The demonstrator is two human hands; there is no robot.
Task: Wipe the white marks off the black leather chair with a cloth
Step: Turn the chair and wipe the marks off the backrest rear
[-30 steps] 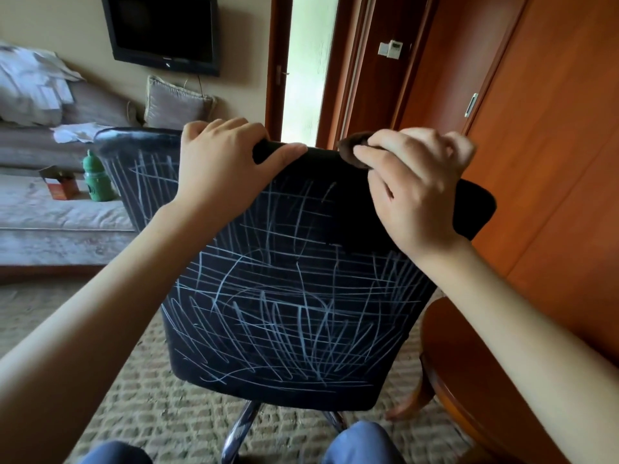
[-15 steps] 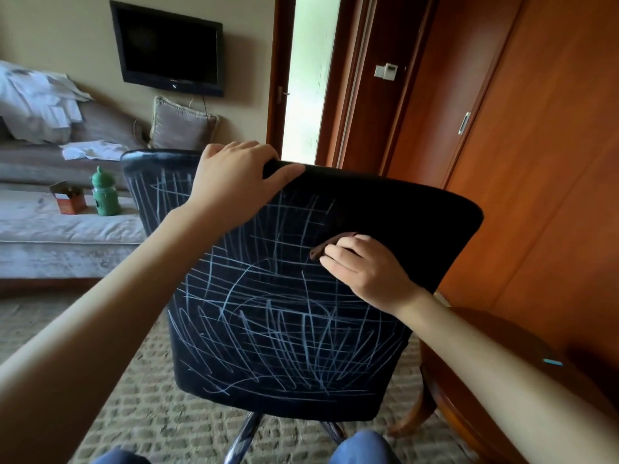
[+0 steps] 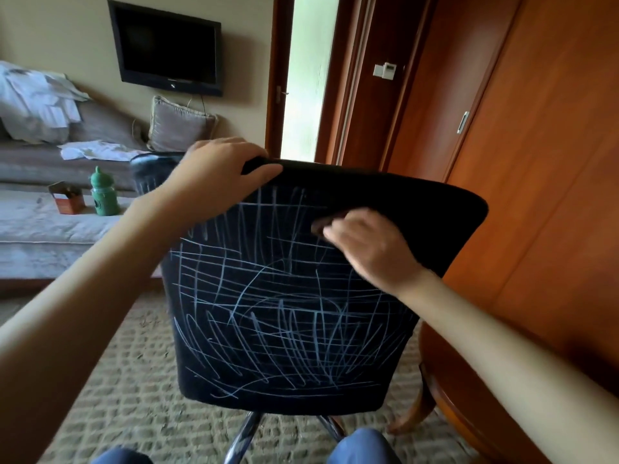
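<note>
Under the right hand [image 3: 368, 251] a dark cloth [image 3: 321, 226] is pinched, mostly hidden and blurred, against the chair [image 3: 418, 209]. The left hand [image 3: 217, 172] grips its top edge, with the fingertips hidden behind.

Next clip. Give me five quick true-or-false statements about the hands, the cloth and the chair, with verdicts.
1. The left hand grips the top edge of the chair back. True.
2. The right hand presses the cloth against the chair back. True.
3. The chair back is free of white marks. False: white marks cover most of it; only the upper right looks clear.
4. The cloth is bright white. False: it is dark brown.
5. A green bottle stands at far left. True.
</note>
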